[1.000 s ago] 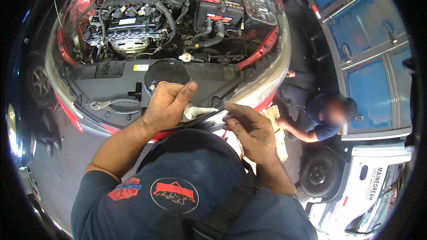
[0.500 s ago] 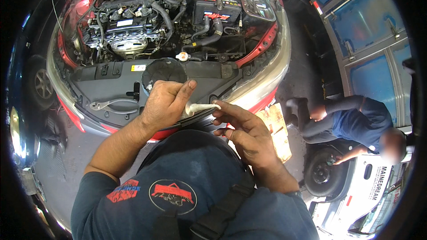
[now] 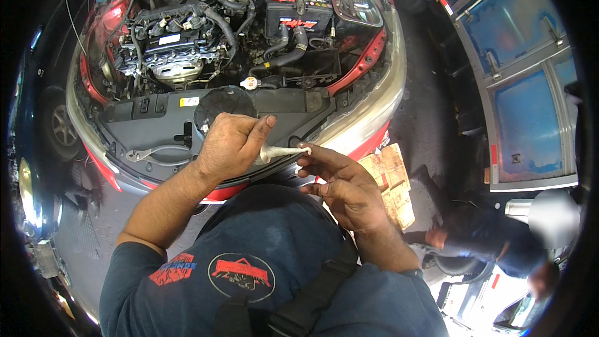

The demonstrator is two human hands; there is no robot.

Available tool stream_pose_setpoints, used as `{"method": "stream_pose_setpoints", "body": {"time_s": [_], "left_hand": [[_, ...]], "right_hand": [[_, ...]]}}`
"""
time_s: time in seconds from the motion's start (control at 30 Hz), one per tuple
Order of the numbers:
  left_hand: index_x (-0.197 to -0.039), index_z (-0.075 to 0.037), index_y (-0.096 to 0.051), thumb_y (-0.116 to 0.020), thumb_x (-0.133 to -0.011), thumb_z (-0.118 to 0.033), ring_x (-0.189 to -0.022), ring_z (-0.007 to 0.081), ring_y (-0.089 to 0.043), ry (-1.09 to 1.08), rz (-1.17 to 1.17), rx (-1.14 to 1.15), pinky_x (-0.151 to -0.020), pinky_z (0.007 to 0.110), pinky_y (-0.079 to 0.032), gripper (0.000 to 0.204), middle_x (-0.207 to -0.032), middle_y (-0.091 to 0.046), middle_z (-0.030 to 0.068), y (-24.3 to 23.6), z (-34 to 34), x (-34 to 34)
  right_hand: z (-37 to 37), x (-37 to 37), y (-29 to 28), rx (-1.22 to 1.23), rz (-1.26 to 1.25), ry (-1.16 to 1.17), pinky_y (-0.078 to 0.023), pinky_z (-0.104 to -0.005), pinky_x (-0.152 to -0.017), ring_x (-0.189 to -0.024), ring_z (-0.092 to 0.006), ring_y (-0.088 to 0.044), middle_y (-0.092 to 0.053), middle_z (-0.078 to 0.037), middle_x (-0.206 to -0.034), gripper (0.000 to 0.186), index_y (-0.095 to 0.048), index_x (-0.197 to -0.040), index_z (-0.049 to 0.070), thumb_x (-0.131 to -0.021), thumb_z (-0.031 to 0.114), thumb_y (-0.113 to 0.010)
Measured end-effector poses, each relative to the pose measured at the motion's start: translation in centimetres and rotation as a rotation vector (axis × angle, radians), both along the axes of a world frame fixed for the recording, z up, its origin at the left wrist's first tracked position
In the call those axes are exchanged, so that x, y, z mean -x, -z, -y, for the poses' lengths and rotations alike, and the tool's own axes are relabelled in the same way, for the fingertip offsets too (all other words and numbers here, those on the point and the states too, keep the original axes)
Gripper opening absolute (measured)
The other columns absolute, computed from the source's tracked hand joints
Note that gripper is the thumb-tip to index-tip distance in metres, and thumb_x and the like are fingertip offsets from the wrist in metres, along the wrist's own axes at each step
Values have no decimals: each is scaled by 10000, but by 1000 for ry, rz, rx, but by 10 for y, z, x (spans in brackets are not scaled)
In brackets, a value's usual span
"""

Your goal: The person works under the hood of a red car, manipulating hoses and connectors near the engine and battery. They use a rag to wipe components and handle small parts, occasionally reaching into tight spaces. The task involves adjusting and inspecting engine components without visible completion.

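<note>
Grips white nozzled tube (image 3: 267,153) in left hand (image 3: 232,145), fisted around it, over front edge of car (image 3: 374,101). Points nozzle (image 3: 289,150) toward three o'clock, touching its tip to index finger (image 3: 319,153) of right hand (image 3: 349,190). Curls other right-hand fingers; cannot tell whether pinching anything with thumb. Has round dark object (image 3: 224,103) beyond left hand at twelve o'clock, pliers (image 3: 146,150) at nine on black panel (image 3: 128,126), engine (image 3: 178,43) at eleven, battery (image 3: 299,14) at one, cardboard (image 3: 396,181) toward four.

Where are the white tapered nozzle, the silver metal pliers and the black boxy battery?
White tapered nozzle (image 3: 282,151), head view: middle of its shaft.
Silver metal pliers (image 3: 146,152), head view: where the handles meet.
Black boxy battery (image 3: 314,16), head view: front face.
</note>
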State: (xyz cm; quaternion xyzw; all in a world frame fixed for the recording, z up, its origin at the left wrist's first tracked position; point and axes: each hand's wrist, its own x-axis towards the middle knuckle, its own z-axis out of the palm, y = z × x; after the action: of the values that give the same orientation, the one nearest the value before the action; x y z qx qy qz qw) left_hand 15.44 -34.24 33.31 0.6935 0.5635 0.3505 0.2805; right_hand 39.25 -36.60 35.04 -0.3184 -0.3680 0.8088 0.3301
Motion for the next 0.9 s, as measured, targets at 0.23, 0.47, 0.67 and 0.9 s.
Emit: {"method": "stream_pose_setpoints", "body": {"time_s": [0.23,0.47,0.67,0.9], "left_hand": [[-591,28,-558,-520,-984,-292,-422,315,-513,-23,-30,-27,-460,403,-398,508,-490,-506,168,1,-9,-12],[-596,28,-552,-518,-986,-287,-427,321,-512,-42,-12,12,-462,404,-400,503,-495,-507,169,3,-19,-32],[-613,31,-559,-519,-986,-279,-429,330,-508,-69,-30,5,-466,402,-400,486,-506,-507,178,3,-34,-55],[-597,31,-544,-525,-979,-258,-441,356,-513,-126,-76,20,-463,411,-395,479,-513,-506,189,6,-55,-78]], "right_hand": [[-15,-16,7,8,-35,-45,-462,-359,-915,-1134,-220,-511,-555,-102,-1245,620,-467,-1379,16,-796,84,-667],[-36,-39,14,0,-51,-98,-456,-371,-925,-1141,-230,-509,-562,-109,-1245,614,-460,-1382,13,-805,81,-660],[-60,-60,16,14,-6,-138,-467,-335,-936,-1139,-206,-520,-564,-117,-1239,676,-448,-1394,5,-726,50,-541],[-97,-83,22,76,-13,-211,-465,-329,-922,-1141,-193,-522,-574,-99,-1241,688,-457,-1395,24,-721,86,-582]]}}
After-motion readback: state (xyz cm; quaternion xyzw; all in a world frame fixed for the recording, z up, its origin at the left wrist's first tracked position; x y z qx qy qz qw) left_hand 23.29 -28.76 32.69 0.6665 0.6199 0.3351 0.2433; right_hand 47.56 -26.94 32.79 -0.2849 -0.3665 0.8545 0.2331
